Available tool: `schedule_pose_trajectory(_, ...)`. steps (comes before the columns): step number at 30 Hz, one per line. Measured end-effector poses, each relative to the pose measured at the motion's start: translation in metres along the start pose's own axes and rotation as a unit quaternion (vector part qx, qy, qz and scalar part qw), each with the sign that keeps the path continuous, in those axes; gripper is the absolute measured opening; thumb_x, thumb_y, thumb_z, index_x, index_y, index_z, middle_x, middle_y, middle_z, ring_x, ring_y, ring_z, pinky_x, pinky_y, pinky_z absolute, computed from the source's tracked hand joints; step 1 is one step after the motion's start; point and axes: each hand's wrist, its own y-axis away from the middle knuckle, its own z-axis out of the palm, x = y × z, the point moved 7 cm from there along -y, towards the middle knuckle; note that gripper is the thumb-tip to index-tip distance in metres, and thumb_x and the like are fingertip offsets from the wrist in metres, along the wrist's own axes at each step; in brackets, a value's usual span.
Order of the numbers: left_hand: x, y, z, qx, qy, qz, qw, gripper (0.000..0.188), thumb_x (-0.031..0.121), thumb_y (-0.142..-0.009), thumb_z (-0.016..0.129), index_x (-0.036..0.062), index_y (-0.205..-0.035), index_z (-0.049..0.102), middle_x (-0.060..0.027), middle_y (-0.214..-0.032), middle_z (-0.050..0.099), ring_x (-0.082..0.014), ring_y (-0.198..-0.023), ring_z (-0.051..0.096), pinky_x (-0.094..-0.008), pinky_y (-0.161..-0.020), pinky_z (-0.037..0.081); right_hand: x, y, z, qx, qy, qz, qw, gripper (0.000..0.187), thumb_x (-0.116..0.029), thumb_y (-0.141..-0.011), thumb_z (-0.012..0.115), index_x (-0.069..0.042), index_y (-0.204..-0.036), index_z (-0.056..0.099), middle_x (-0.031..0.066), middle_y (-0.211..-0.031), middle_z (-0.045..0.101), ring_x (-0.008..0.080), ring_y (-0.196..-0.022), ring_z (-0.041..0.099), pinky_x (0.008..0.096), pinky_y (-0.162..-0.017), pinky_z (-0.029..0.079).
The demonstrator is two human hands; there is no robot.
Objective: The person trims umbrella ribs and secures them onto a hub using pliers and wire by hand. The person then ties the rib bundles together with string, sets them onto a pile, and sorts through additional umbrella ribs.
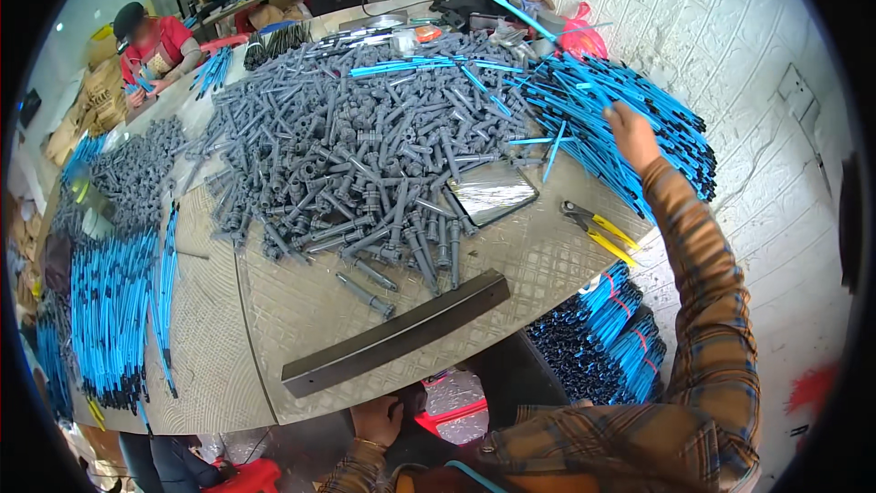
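My right hand (634, 135) reaches over the pile of blue tubes with black ends (630, 96) at the table's right. Its fingers are closed on a blue tube (598, 96); where that tube ends is hard to make out among the others. Low in the picture, below the table's front edge, my left hand (376, 420) has curled fingers, and what they hold, if anything, is hidden. Between the hands, a dark metal bar (397, 333) lies along the front edge. Yellow-handled pliers (602, 230) rest near the right edge, close to my right forearm.
A large heap of grey plastic tubular parts (356, 146) covers the table's middle, beside a flat silvery packet (493, 192). More blue tubes (114, 319) lie at the left. Tied blue bundles (611, 329) sit below the right edge. A co-worker in red (164, 46) sits far left.
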Motion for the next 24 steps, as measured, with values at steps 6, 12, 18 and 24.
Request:
schedule_pose_trajectory(6, 0.1, -0.013, -0.072, 0.001, 0.283, 0.054, 0.958, 0.014, 0.012, -0.076, 0.059, 0.0039, -0.087, 0.063, -0.0135, -0.088, 0.062, -0.0296, -0.08, 0.059, -0.0373, -0.071, 0.046, -0.062, 0.084, 0.009, -0.172, -0.371, 0.065, 0.91, 0.026, -0.029, -0.092, 0.046, -0.006, -0.091, 0.058, -0.0043, -0.06, 0.043, 0.0075, -0.054, 0.033, 0.022, -0.049, 0.031)
schedule_pose_trajectory(12, 0.173, -0.099, -0.174, 0.144, 0.502, -0.01, 0.853, 0.025, 0.019, -0.09, 0.045, 0.0003, -0.105, 0.054, -0.0107, -0.096, 0.061, -0.0175, -0.088, 0.058, -0.0305, -0.079, 0.046, -0.105, 0.174, -0.02, -0.319, -0.497, 0.127, 0.797, 0.024, -0.027, -0.092, 0.047, -0.007, -0.095, 0.06, -0.0065, -0.065, 0.043, 0.0037, -0.058, 0.036, 0.02, -0.052, 0.033)
schedule_pose_trajectory(18, 0.207, -0.136, -0.178, 0.184, 0.639, 0.032, 0.746, 0.018, 0.02, -0.091, 0.046, 0.0063, -0.103, 0.047, -0.0096, -0.1, 0.057, -0.0167, -0.082, 0.06, -0.0297, -0.068, 0.051, -0.148, 0.237, -0.054, -0.259, -0.491, -0.072, 0.829, 0.021, -0.021, -0.092, 0.046, -0.003, -0.097, 0.056, -0.0011, -0.064, 0.049, 0.0076, -0.053, 0.043, 0.0239, -0.048, 0.036)
schedule_pose_trajectory(24, 0.239, -0.121, -0.168, 0.171, 0.653, 0.013, 0.737, 0.008, 0.013, -0.089, 0.05, 0.0072, -0.089, 0.044, -0.0081, -0.085, 0.058, -0.0144, -0.072, 0.059, -0.0284, -0.068, 0.051, -0.115, 0.257, -0.071, -0.133, -0.349, -0.125, 0.919, 0.016, -0.012, -0.086, 0.05, -0.001, -0.097, 0.055, 0.0086, -0.066, 0.051, 0.0212, -0.057, 0.052, 0.0323, -0.053, 0.043)
